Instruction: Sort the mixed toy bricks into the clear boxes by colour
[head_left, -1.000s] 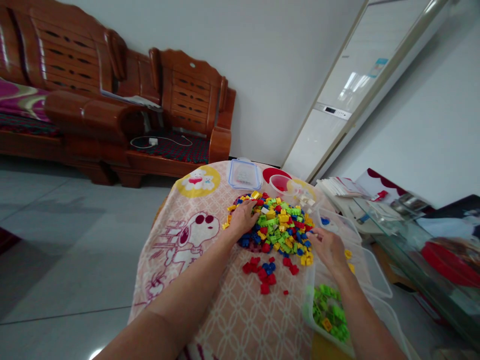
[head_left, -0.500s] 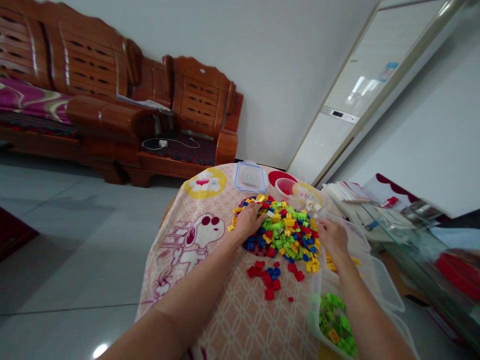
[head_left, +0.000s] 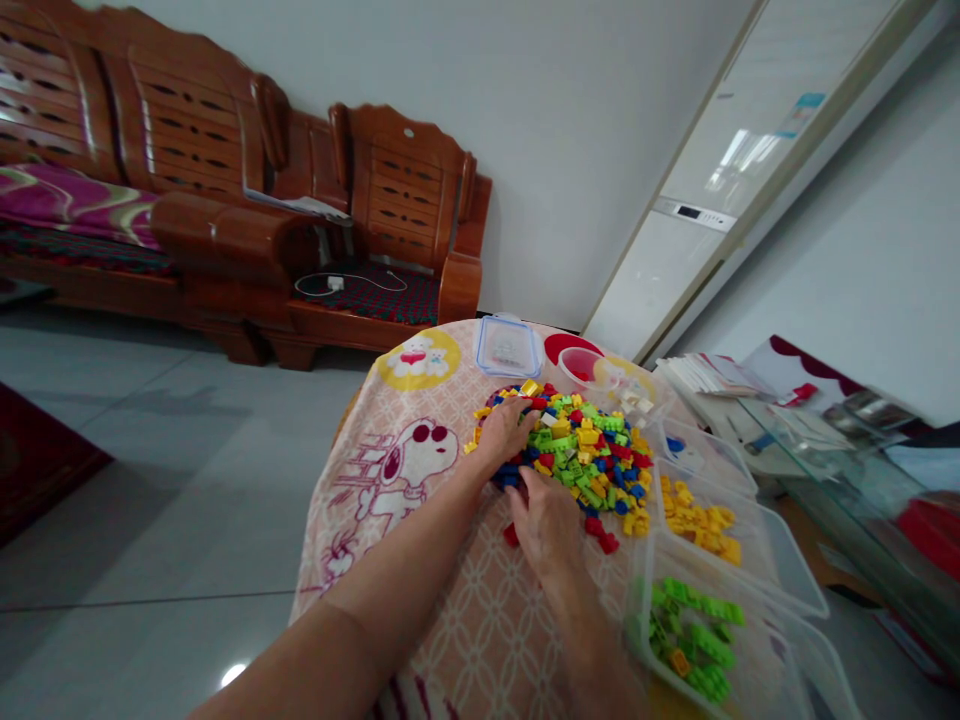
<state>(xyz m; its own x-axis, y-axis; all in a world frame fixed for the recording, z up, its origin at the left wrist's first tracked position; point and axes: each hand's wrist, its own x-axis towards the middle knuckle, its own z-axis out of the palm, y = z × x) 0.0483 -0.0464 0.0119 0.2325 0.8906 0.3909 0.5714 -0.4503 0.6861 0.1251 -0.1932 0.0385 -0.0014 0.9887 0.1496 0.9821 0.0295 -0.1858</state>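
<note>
A heap of building bricks [head_left: 592, 455] in red, yellow, green and blue covers the middle of the round table. My left hand [head_left: 504, 436] lies over the heap's left side, thumb apart from the bent fingers, beside a red brick [head_left: 537, 403]. At the near edge, my right hand [head_left: 551, 520] reaches down with thumb and finger drawn together by some blue bricks [head_left: 508, 476]. Whatever is between those fingertips is hidden. Loose red bricks [head_left: 602, 536] lie just right of this hand, and another red brick [head_left: 511, 535] peeks out on its left.
On the right stand clear plastic bins, one with yellow bricks [head_left: 694, 515], a nearer one with green bricks [head_left: 697, 635]. A clear lidded box [head_left: 508, 346] and a round tub [head_left: 583, 366] sit at the back. White bricks [head_left: 636, 402] lie by the bins. The patterned tablecloth [head_left: 480, 610] drapes the table.
My right hand has come left from the far bins to the near edge of the heap, over the loose bricks there. My left hand stays on the heap. The view has shifted slightly.
</note>
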